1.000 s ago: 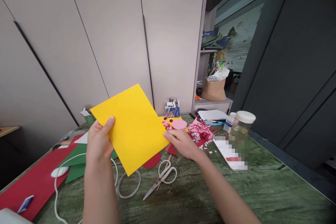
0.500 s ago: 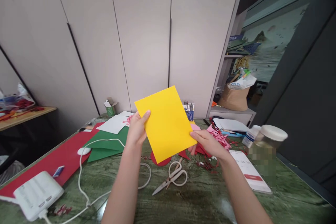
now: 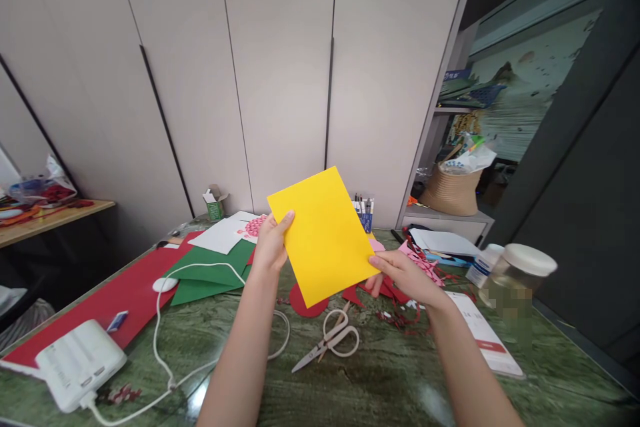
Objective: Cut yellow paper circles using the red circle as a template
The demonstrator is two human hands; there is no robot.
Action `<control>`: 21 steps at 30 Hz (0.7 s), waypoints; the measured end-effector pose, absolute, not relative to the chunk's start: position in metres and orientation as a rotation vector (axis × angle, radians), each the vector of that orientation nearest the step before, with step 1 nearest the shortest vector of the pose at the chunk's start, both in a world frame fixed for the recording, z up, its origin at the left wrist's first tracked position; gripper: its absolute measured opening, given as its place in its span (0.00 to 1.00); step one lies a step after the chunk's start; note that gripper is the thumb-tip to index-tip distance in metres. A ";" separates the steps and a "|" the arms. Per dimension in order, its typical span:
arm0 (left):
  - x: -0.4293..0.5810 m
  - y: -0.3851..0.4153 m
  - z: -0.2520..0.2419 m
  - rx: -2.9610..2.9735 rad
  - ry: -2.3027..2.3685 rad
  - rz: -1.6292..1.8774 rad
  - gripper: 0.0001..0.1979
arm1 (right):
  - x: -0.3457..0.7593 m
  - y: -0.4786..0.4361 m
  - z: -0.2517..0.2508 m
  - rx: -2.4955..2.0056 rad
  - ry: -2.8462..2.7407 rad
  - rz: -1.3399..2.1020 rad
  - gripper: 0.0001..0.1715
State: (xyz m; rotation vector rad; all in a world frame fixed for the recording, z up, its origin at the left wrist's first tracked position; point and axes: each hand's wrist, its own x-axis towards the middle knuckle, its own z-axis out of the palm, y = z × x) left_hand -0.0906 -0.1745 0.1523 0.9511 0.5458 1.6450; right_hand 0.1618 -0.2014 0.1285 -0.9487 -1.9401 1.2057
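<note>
A yellow sheet of paper [image 3: 325,237] is held up tilted above the green table [image 3: 380,387]. My left hand [image 3: 273,240] pinches its left edge, thumb on the front face. At the lower right corner my right hand [image 3: 400,270] grips it between thumb and fingers. Below the sheet lie white-handled scissors [image 3: 327,343], blades slightly apart, across what looks like a pencil [image 3: 345,310]. Part of a red paper circle [image 3: 303,303] shows beneath the sheet's lower edge. Pink and red paper scraps [image 3: 423,267] lie behind my right hand.
On the left are red paper [image 3: 95,310], green paper [image 3: 210,270], white sheets [image 3: 220,233], a white power bank [image 3: 80,363] and its looping cable [image 3: 157,340]. To the right are a phone [image 3: 485,337], a lidded jar [image 3: 520,280] and a small white bottle [image 3: 484,263]. Wardrobe doors [image 3: 280,80] stand behind.
The whole view has shifted slightly, so the scene sits a little farther right. Both hands keep hold of the yellow sheet, whose pose is nearly the same.
</note>
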 end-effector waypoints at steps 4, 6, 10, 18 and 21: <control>-0.090 -0.178 0.155 0.977 0.539 1.639 0.18 | 0.165 -0.199 0.127 -0.914 -1.884 1.258 0.21; -0.089 -0.182 0.157 1.013 0.532 1.602 0.18 | 0.166 -0.197 0.125 -0.895 -1.825 1.266 0.22; -0.081 -0.190 0.159 1.071 0.587 1.423 0.17 | 0.167 -0.193 0.121 -0.865 -1.719 1.286 0.23; -0.067 -0.195 0.158 1.018 0.700 1.432 0.15 | 0.167 -0.198 0.129 -0.943 -1.787 1.228 0.28; -0.069 -0.192 0.158 0.995 0.711 1.444 0.14 | 0.166 -0.199 0.127 -1.057 -1.837 1.132 0.32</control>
